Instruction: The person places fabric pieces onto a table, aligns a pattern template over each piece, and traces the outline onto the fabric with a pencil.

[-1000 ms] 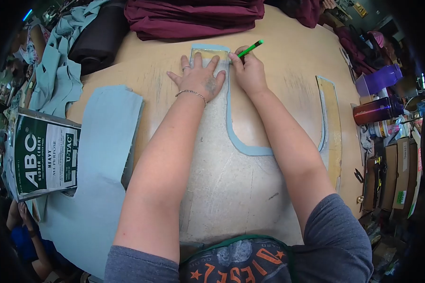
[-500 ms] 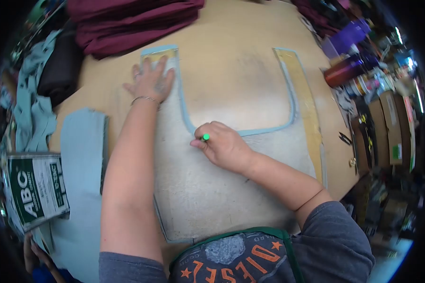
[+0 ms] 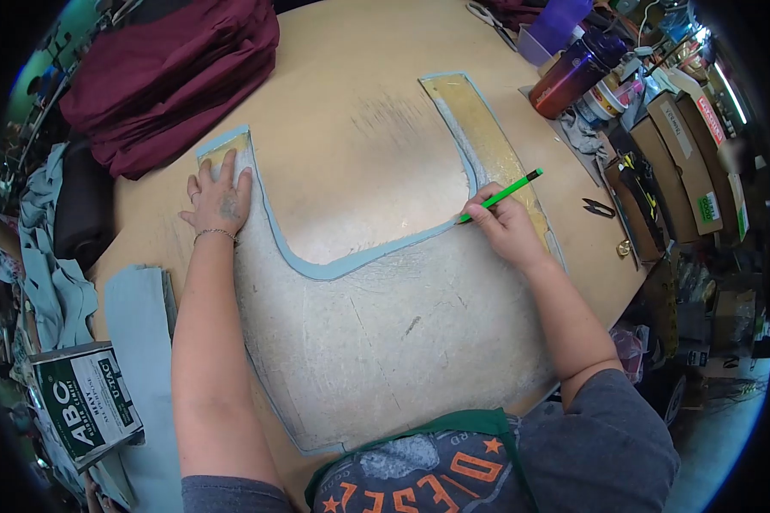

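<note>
Under the fingers, a scuffed grey U-shaped panel [image 3: 385,342] overlies pale-blue sheeting [image 3: 329,268]. The right hand [image 3: 513,229] pinches a slim green pencil [image 3: 506,193] at the inner curve; farther, the left hand [image 3: 220,197] lies spread, where weak pressure could let the panel slip.

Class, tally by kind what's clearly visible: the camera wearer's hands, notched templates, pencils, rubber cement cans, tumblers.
Wearer's hands (left hand, right hand): 2
Notched template: 1
Green pencil: 1
Rubber cement can: 1
Purple-orange tumbler: 1
Total: 6
</note>
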`<state>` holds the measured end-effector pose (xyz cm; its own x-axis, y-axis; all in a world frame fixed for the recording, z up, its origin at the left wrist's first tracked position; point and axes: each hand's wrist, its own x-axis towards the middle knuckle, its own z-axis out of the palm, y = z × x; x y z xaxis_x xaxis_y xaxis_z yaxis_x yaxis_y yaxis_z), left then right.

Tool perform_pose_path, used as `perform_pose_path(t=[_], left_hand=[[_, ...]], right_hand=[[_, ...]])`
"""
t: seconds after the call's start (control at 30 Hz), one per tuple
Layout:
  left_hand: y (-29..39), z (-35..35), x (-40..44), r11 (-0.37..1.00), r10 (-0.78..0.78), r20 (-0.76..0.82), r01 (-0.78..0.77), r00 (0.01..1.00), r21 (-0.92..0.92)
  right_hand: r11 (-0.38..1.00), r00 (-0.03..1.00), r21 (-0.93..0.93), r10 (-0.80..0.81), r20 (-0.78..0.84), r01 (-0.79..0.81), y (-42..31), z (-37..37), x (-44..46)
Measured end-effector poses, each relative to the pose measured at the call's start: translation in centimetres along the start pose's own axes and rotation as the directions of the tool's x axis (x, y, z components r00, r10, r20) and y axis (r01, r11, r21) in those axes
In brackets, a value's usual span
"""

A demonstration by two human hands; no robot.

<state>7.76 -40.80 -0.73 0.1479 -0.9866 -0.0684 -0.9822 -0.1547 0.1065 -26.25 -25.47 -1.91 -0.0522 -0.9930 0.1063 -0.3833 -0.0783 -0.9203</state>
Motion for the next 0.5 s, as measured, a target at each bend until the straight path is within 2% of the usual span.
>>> perform_pose_path(t=[0.03, 0.13, 0.23, 0.33, 0.37, 0.43, 0.5], left_hand=[[0.1, 0.0, 0.1, 1.000, 0.014, -0.002, -0.014, 1.000, 0.004], [-0.4, 0.6, 0.3, 0.999, 0.022, -0.027, -0.021, 0.999, 0.036], [-0.8, 0.8, 0.3, 0.998, 0.047, -0.066, -0.045, 0.997, 0.032], [-0.5, 0.3, 0.0, 0.999, 0.039, -0.030, -0.040, 0.999, -0.011], [-0.5, 0.3, 0.0, 0.999, 0.038, -0.030, -0.039, 0.999, -0.021], [-0.6, 0.4, 0.0, 0.998, 0.039, -0.033, -0.040, 0.999, -0.047], [-0.7, 0.5, 0.0, 0.998, 0.040, -0.034, -0.042, 0.999, -0.055]], right_hand=[[1.000, 1.000, 0.004, 0.007, 0.005, -0.007, 0.2, -0.2, 0.1], [0.989, 0.998, -0.139, -0.055, 0.013, 0.056, -1.3, 0.4, 0.4], [0.983, 0.989, -0.179, -0.021, 0.145, 0.047, -2.8, 2.9, 0.7], [0.970, 0.951, -0.168, -0.121, 0.286, 0.174, -5.2, 6.8, 1.3], [0.978, 0.932, -0.138, -0.097, 0.348, 0.154, -6.1, 8.3, 1.6], [0.977, 0.882, -0.050, -0.165, 0.441, 0.207, -7.1, 11.6, 2.0], [0.975, 0.852, -0.059, -0.157, 0.499, 0.214, -8.6, 14.5, 2.7]])
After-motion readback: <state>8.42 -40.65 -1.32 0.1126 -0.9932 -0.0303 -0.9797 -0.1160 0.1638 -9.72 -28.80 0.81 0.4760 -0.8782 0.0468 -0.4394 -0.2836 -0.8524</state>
